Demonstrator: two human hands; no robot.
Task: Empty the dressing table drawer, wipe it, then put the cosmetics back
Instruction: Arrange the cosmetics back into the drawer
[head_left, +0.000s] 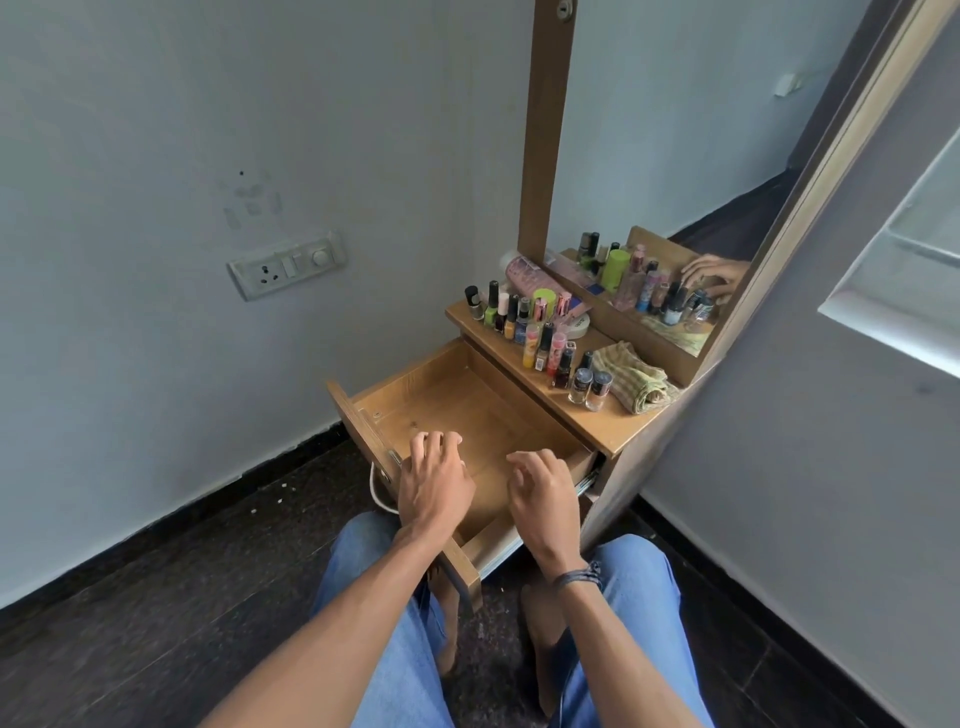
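The wooden drawer (415, 387) of the dressing table is pulled out, and nothing lies on the part of its floor that I can see. My left hand (434, 480) hovers over the drawer's front left, fingers loosely curled, holding nothing. My right hand (543, 493) hangs over the drawer's front right, also relaxed and holding nothing. Several nail polish bottles and other cosmetics (540, 332) stand crowded on the table top (613, 428). A folded yellow-green checked cloth (636, 376) lies at the top's right end, beside the bottles.
A tall mirror (665, 197) in a wooden frame rises behind the table top. A switch and socket plate (285, 265) is on the left wall. The floor is dark; my knees in blue jeans (623, 587) are below the drawer.
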